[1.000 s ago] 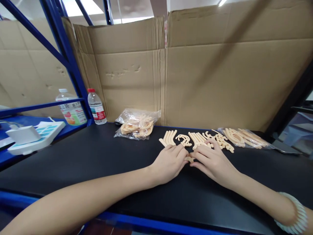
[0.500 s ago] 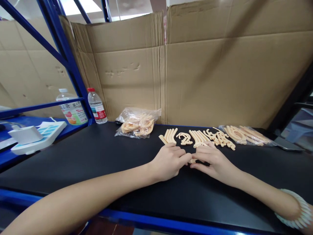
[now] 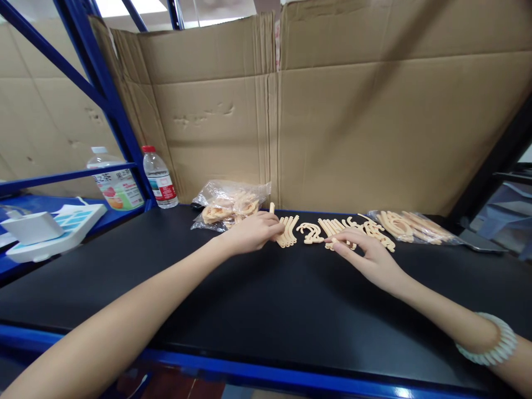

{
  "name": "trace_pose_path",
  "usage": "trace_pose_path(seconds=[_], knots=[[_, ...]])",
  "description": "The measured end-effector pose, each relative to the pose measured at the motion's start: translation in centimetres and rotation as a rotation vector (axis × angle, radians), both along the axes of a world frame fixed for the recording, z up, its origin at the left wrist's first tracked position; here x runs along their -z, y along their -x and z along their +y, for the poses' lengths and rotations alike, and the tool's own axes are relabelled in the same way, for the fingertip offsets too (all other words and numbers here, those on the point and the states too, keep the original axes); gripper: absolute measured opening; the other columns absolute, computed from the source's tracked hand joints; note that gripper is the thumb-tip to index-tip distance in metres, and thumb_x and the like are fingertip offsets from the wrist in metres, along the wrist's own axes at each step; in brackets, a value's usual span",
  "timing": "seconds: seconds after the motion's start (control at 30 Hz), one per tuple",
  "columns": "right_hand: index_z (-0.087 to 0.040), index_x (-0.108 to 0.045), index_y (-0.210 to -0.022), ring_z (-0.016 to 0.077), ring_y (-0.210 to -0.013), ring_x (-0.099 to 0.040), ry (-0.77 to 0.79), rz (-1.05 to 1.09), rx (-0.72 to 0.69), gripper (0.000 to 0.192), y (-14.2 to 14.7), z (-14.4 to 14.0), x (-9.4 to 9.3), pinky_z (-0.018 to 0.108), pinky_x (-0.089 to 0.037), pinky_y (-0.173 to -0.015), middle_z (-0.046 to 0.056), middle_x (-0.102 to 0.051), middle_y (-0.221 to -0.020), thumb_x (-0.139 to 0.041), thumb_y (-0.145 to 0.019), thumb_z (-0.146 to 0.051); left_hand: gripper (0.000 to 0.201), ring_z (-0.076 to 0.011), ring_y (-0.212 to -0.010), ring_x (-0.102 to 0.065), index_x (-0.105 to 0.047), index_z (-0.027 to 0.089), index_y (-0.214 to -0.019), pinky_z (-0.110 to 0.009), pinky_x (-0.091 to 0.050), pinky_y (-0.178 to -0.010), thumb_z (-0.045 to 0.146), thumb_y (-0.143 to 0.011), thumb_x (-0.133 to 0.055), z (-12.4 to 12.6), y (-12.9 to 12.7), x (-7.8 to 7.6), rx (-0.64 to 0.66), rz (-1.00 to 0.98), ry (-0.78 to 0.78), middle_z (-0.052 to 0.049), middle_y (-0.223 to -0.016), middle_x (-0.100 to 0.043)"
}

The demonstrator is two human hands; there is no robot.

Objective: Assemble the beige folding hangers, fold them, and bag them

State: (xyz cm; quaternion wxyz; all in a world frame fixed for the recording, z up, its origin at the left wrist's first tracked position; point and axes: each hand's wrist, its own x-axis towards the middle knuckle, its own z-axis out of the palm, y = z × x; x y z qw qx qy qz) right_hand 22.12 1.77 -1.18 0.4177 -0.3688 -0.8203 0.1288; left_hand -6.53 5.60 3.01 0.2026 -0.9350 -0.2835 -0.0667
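My left hand (image 3: 256,231) is closed around a pale wooden strip (image 3: 271,208), whose end sticks up past the fingers. Beside it lies a row of slightly curved wooden strips (image 3: 288,231). My right hand (image 3: 368,256) pinches a small pale wooden piece (image 3: 334,242) between thumb and fingers; its full shape is hidden. Behind those fingers is a second row of strips (image 3: 331,226), partly covered. Between the two rows sits a group of curved wooden pieces (image 3: 310,233). Small wavy pieces (image 3: 379,235) lie in a heap beyond my right hand.
A clear bag of wooden parts (image 3: 228,206) lies at the back left, another bag (image 3: 415,227) at the back right. A red-capped bottle (image 3: 161,180) and a larger bottle (image 3: 118,185) stand left. A white power strip (image 3: 62,235) lies far left. Cardboard (image 3: 353,122) walls the back.
My hands, close together before over a small piece, have parted. My left hand has moved left and back to the strip row; my right has moved slightly back, still with a small piece.
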Motion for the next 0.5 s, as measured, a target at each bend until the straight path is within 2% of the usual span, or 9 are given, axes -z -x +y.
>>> trace_pose_path(seconds=[0.17, 0.27, 0.37, 0.5], knots=[[-0.024, -0.067, -0.092, 0.0223, -0.096, -0.059, -0.019, -0.021, -0.017, 0.023, -0.1, 0.1, 0.0, 0.039, -0.044, -0.088, 0.005, -0.066, -0.097, -0.051, -0.091, -0.039, 0.032, -0.024, -0.103, -0.057, -0.054, 0.017, -0.109, -0.03, -0.047, -0.075, 0.009, -0.079, -0.052, 0.2, 0.4, 0.8, -0.131, 0.011, 0.141, -0.011, -0.11, -0.06], [-0.024, -0.068, -0.092, 0.0229, -0.098, -0.056, -0.033, -0.042, 0.015, 0.022, -0.3, 0.3, 0.2, 0.041, -0.044, -0.089, 0.006, -0.063, -0.099, -0.05, -0.091, -0.039, 0.026, -0.0242, -0.095, -0.06, -0.054, 0.016, -0.105, -0.03, -0.047, -0.07, 0.02, -0.08, -0.054, 0.1, 0.4, 0.9, -0.194, -0.013, 0.171, -0.01, -0.106, -0.061], [-0.025, -0.067, -0.096, 0.0234, -0.099, -0.056, -0.072, -0.098, 0.021, 0.021, -0.4, 0.8, 0.5, 0.043, -0.044, -0.089, 0.006, -0.062, -0.1, -0.05, -0.092, -0.036, 0.02, -0.0213, -0.085, -0.062, -0.056, 0.016, -0.098, -0.029, -0.046, -0.067, 0.027, -0.082, -0.054, 0.1, 0.3, 0.9, -0.202, -0.033, 0.178, -0.008, -0.099, -0.061], [-0.024, -0.066, -0.1, 0.0239, -0.096, -0.056, -0.172, -0.2, 0.0, 0.019, -0.3, 1.7, 0.5, 0.043, -0.044, -0.086, 0.007, -0.063, -0.1, -0.049, -0.093, -0.03, 0.023, -0.0226, -0.081, -0.062, -0.057, 0.017, -0.094, -0.03, -0.046, -0.063, 0.037, -0.084, -0.051, -0.1, 0.0, 1.1, -0.22, -0.063, 0.122, -0.007, -0.093, -0.062]])
